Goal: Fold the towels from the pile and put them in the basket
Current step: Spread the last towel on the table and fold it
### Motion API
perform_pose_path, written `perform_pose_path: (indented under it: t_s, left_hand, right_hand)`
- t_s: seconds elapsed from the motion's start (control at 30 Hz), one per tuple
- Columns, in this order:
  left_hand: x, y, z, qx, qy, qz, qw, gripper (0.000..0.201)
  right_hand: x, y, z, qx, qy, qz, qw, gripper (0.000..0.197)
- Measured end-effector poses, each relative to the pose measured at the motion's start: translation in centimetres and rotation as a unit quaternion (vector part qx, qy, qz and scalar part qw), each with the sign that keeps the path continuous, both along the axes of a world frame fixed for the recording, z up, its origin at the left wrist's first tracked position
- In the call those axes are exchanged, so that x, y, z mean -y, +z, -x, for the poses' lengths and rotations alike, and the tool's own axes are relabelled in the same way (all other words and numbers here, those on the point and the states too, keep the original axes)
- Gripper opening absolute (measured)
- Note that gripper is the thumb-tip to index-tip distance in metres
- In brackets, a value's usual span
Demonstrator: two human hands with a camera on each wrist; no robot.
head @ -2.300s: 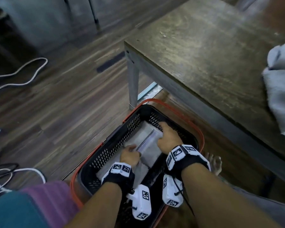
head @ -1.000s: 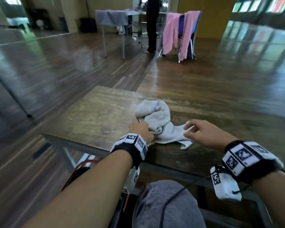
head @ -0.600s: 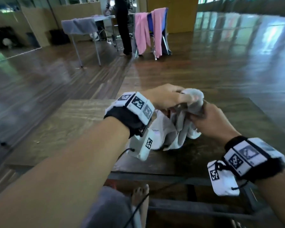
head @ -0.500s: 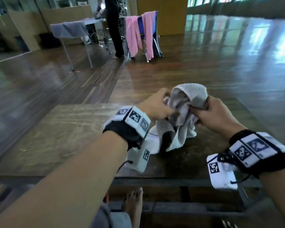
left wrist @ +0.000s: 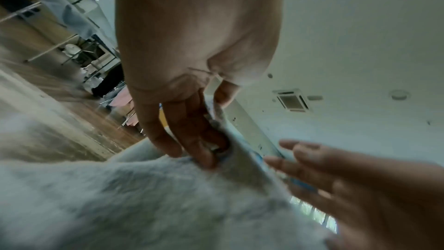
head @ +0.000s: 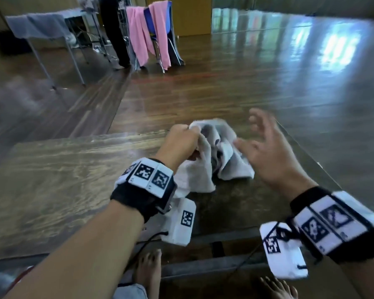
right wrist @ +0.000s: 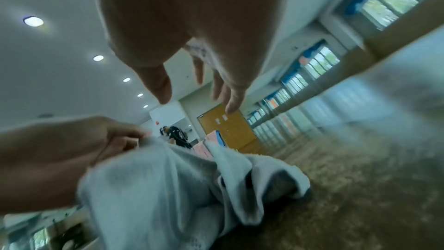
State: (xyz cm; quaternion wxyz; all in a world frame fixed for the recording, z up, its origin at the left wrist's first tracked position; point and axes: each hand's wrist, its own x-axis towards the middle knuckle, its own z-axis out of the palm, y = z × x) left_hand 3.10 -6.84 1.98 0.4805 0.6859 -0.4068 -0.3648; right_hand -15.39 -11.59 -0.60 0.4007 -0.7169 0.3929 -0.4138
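L hand (head: pixel 183 140) is clenched on a top fold of the white towel (head: pixel 220 160), thumb and fingers pinching the cloth and lifting that part off the bench (head: pixel 73 180). R hand (head: pixel 266 147) holds nothing, fingers spread and relaxed, palm just beside the towel's right side; whether a fingertip brushes it can't be told. The towel is bunched, no clear long axis yet, lower folds draping onto the bench near its far edge, towards the far right corner. It lies between the two hands, so the R hand has only a short reach left to a loose edge. To spread it, my guess is pull towards the near edge and left, where the bench has plenty of room; far edge is close behind. Basket not in view.
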Motion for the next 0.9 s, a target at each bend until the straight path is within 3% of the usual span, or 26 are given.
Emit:
perform_pose_path:
  t_s: [0.03, 0.1, 0.2, 0.23, 0.3, 0.37, 0.4, 0.57, 0.63, 0.7, 0.73, 0.8, 0.87, 0.9]
  left_hand:
    - [0.0, 0.5, 0.1, -0.041, 0.018, 0.004, 0.999, 0.031]
    - [-0.1, 1.0, 0.2, -0.112, 0.043, 0.011, 0.993, 0.039]
    - [-0.3, 1.6, 0.9, -0.206, 0.044, 0.047, 0.976, 0.039]
    - [-0.2, 1.7, 1.2, -0.225, 0.047, 0.056, 0.972, 0.037]
    - [0.0, 1.8, 1.8, -0.257, 0.053, 0.073, 0.962, 0.038]
    - [0.2, 2.1, 2.3, -0.286, 0.059, 0.1, 0.951, 0.036]
    - [0.2, 2.3, 2.5, -0.299, 0.067, 0.121, 0.944, 0.032]
    - [-0.1, 2.6, 2.4, -0.32, 0.141, 0.199, 0.915, 0.011]
    - [-0.2, 2.3, 1.9, -0.218, 0.129, 0.181, 0.95, 0.036]
    - [-0.5, 2.3, 2.1, -0.043, 0.031, 0.192, 0.98, 0.055]
    - [-0.8, 2.2, 2.4, 0.043, -0.038, 0.202, 0.978, 0.06]
    - [-1.1, 1.6, 3.1, 0.204, -0.157, 0.199, 0.946, 0.062]
    - [-1.1, 1.1, 3.3, 0.31, -0.197, 0.176, 0.913, 0.046]
    - [-1.2, 1.2, 3.3, 0.319, -0.189, 0.171, 0.913, 0.031]
  right_hand:
    - [-0.5, 0.0, 0.0, -0.046, 0.02, 0.021, 0.999, 0.066]
    - [-1.6, -0.3, -0.2, -0.104, 0.082, -0.015, 0.991, 0.08]
    - [-2.3, -0.4, -0.9, -0.116, 0.171, -0.092, 0.974, 0.1]
    - [-2.3, -0.2, -1.1, -0.101, 0.195, -0.101, 0.97, 0.095]
    - [-2.1, -0.2, -1.5, -0.072, 0.221, -0.09, 0.969, 0.056]
    - [-1.6, -0.5, -1.6, -0.082, 0.162, -0.02, 0.983, 0.017]
    - [-1.0, -0.8, -1.5, -0.091, 0.116, 0.008, 0.989, 0.01]
    - [1.0, -0.3, 0.2, 0.01, -0.034, 0.044, 0.998, 0.01]
    - [1.0, 0.3, 0.9, 0.042, -0.068, 0.067, 0.995, 0.01]
    - [0.7, 0.6, 1.5, 0.043, -0.065, 0.081, 0.994, 0.005]
    - [0.5, 0.7, 1.6, 0.028, -0.056, 0.082, 0.995, 0.004]
    - [0.3, 0.7, 1.6, -0.022, -0.038, 0.088, 0.995, 0.007]
    - [0.4, 0.7, 1.5, -0.051, -0.033, 0.102, 0.993, 0.007]
    - [0.4, 0.7, 1.5, -0.054, -0.033, 0.106, 0.992, 0.006]
